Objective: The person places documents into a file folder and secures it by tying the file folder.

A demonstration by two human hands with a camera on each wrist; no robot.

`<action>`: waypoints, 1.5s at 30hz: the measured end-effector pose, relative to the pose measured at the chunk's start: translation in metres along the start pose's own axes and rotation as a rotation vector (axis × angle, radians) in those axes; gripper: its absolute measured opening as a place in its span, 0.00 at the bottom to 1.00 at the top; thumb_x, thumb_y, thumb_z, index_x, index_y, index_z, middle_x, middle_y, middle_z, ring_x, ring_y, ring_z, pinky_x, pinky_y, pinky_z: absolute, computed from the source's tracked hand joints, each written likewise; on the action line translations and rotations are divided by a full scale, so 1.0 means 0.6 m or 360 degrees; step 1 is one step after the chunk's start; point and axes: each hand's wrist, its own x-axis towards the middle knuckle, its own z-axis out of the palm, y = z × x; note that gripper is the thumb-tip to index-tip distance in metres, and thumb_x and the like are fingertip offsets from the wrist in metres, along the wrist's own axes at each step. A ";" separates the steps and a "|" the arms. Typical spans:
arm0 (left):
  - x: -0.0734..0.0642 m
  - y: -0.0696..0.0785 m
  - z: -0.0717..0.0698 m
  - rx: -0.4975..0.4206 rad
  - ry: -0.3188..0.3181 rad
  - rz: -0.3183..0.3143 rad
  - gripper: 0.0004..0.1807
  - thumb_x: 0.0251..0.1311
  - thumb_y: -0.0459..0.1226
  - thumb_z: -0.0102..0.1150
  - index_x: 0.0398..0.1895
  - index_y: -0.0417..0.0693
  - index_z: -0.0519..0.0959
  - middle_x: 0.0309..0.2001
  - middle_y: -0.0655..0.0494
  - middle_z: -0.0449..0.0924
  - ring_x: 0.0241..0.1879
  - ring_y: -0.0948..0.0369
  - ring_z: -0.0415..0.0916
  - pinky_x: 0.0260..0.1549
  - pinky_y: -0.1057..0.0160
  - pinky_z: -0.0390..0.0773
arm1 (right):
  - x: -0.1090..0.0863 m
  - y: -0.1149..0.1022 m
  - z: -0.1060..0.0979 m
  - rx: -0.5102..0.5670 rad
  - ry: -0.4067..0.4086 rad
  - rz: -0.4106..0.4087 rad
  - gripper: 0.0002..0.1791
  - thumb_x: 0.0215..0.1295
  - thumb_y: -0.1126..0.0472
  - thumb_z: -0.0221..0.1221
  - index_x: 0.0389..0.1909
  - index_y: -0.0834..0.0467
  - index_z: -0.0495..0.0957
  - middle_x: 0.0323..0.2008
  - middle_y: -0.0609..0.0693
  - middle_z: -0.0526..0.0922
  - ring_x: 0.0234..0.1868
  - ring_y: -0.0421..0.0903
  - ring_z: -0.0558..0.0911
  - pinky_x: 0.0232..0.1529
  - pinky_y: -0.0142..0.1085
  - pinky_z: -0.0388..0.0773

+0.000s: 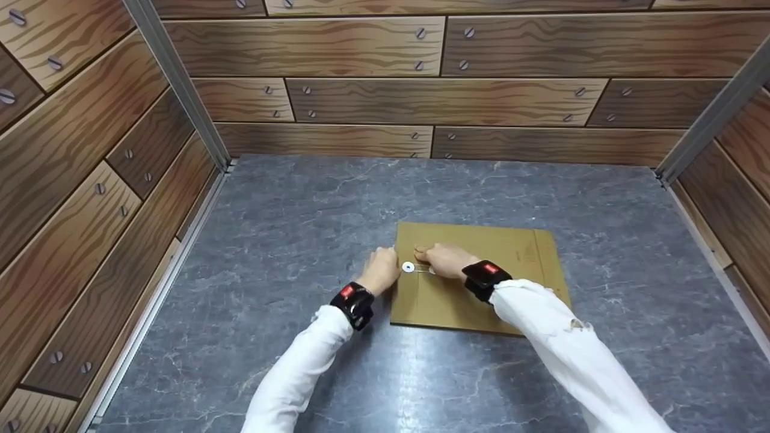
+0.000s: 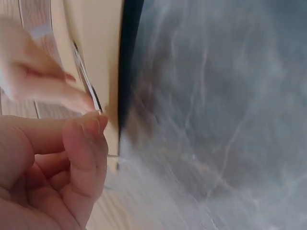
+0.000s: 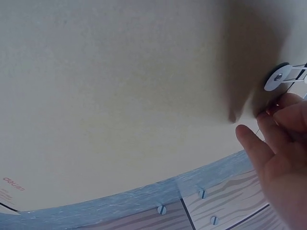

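A brown paper document envelope (image 1: pixel 481 307) lies flat, with white button discs (image 1: pixel 408 267) and string near its left edge. Off that edge, my left hand (image 1: pixel 381 270) pinches the thin white string (image 2: pixel 113 155) between thumb and finger; the string's end is too blurred to follow. Over the flap side, my right hand (image 1: pixel 448 260) lies close to the discs, partly covering one. Its fingers are loosely bent and its fingertips (image 3: pixel 245 132) are at the envelope's surface. In the left wrist view, the two hands' fingertips come close together beside the string.
Grey marbled tabletop (image 1: pixel 271 240) surrounds the envelope. Wood-patterned panels (image 1: pixel 361 99) stand at the back and both sides, with metal corner posts (image 1: pixel 180 78). Red print (image 3: pixel 13 183) shows on the envelope.
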 end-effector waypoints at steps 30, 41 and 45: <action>-0.046 0.041 0.005 0.0387 0.0337 0.0333 0.06 0.52 0.35 0.57 0.22 0.43 0.78 0.28 0.52 0.73 0.24 0.55 0.74 0.15 0.60 0.74 | -0.001 0.015 0.014 0.0020 0.0062 -0.0073 0.23 0.52 0.72 0.54 0.52 0.60 0.75 0.56 0.57 0.70 0.46 0.61 0.75 0.43 0.48 0.72; 0.001 -0.005 0.033 0.0323 0.0091 0.0552 0.08 0.56 0.29 0.49 0.34 0.41 0.78 0.37 0.53 0.74 0.36 0.55 0.75 0.30 0.60 0.77 | -0.001 -0.004 0.006 0.0029 -0.0054 0.0058 0.29 0.53 0.72 0.54 0.60 0.62 0.66 0.59 0.60 0.65 0.54 0.61 0.68 0.52 0.49 0.65; 0.002 -0.010 0.035 0.0326 0.0105 0.0570 0.08 0.56 0.29 0.48 0.34 0.42 0.79 0.39 0.52 0.75 0.34 0.53 0.76 0.28 0.59 0.77 | 0.001 -0.005 0.004 0.0089 -0.0039 0.0111 0.27 0.52 0.73 0.53 0.57 0.62 0.70 0.58 0.59 0.66 0.53 0.62 0.69 0.52 0.49 0.65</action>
